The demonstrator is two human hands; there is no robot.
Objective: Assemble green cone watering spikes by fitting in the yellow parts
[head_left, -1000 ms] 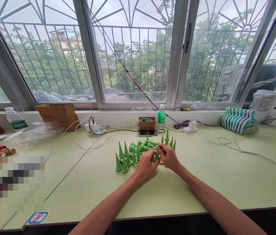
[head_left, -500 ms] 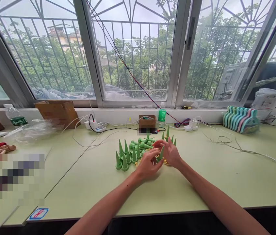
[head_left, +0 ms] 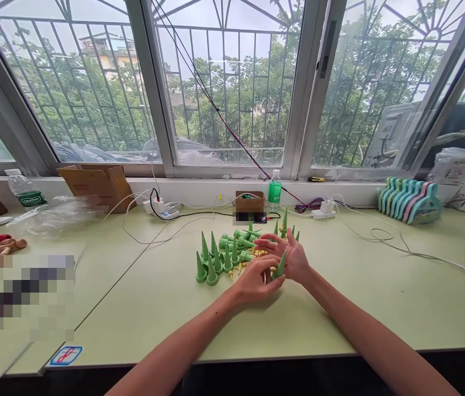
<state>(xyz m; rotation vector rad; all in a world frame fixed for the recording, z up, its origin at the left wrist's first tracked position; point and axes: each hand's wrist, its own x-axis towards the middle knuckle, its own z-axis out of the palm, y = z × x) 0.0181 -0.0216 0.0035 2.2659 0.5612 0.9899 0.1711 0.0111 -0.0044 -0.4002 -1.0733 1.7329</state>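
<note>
My left hand (head_left: 257,281) is closed on a green plastic cone spike (head_left: 280,265), gripping it near its wide base with the tip pointing up and slightly right. Just behind it, my right hand (head_left: 293,257) is open, its palm showing and fingers stretched leftward; I see nothing held in it. To the left, several green cones (head_left: 212,272) stand upright on their round bases. More green cones (head_left: 238,241) lie in a heap behind my left hand. Small yellow plastic pieces (head_left: 260,253) are scattered between the heap and my hands, partly hidden by my fingers.
The pale green table (head_left: 153,308) runs below a windowsill. At the back are a small cardboard box (head_left: 249,204), a green-labelled bottle (head_left: 274,190), power strips with cables (head_left: 323,212) and bagged pastel hangers (head_left: 409,201). A larger carton (head_left: 96,190) stands at left.
My left hand has shifted slightly right with the green cone. My right hand stays open behind it, a little further right. The view has tilted slightly.
</note>
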